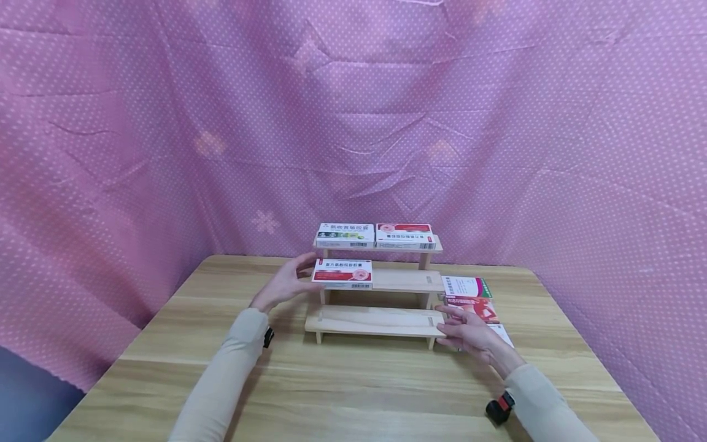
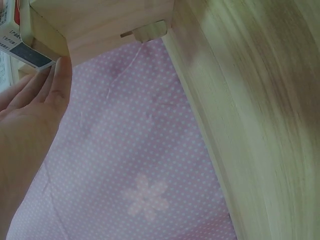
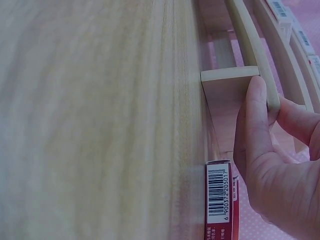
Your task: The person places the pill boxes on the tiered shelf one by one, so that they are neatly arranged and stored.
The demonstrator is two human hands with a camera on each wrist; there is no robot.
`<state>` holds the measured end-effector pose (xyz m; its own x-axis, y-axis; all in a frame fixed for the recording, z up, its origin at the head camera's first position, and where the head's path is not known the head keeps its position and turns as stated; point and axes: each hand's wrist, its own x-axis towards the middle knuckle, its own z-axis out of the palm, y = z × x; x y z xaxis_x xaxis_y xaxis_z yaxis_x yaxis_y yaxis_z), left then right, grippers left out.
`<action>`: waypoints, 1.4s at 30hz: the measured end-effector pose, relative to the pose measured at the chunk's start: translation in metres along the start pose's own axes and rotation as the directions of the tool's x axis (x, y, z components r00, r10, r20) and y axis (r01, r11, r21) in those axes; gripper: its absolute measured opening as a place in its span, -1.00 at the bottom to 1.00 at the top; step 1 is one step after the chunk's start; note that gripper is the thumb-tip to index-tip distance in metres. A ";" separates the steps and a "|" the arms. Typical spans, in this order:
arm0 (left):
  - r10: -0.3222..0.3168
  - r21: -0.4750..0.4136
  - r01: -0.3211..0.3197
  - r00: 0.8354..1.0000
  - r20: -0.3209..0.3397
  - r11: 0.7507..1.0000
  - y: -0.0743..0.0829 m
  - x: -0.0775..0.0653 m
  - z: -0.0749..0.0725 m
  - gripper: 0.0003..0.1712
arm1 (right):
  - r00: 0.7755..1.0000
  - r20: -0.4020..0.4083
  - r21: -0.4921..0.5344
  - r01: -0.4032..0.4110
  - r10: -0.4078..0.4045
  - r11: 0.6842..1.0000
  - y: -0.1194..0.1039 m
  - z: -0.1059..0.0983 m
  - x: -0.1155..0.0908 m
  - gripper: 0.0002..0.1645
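A three-tier wooden display stand [image 1: 381, 320] stands on the table. On its middle tier, at the left end, lies a white and red medicine box [image 1: 342, 274]. My left hand [image 1: 287, 281] holds this box by its left end, thumb at the front corner and fingers farther back; in the left wrist view the fingertips touch the box's end [image 2: 30, 56]. My right hand [image 1: 469, 333] pinches the right end of the bottom tier, with thumb and fingers on either side of the board [image 3: 250, 47] in the right wrist view.
The top tier bears a white and green box [image 1: 345, 235] and a white and red box [image 1: 405, 236]. Right of the stand lie a white box with a purple and green end [image 1: 464, 286], a red box [image 1: 476, 308] and a white box [image 1: 501, 334] partly behind my right hand.
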<state>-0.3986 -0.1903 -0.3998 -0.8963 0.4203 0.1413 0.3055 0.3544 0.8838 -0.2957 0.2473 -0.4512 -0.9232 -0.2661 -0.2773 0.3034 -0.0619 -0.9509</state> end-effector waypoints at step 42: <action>-0.031 0.056 0.034 0.998 -0.046 0.998 0.007 -0.008 -0.005 0.04 | 1.000 0.005 -0.032 0.027 -0.026 0.999 0.002 -0.002 0.001 -0.16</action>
<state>-0.3905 -0.1954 -0.3929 -0.9193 0.3701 0.1339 0.2924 0.4144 0.8618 -0.2962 0.2493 -0.4532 -0.9298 -0.2688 -0.2514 0.2710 -0.0381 -0.9618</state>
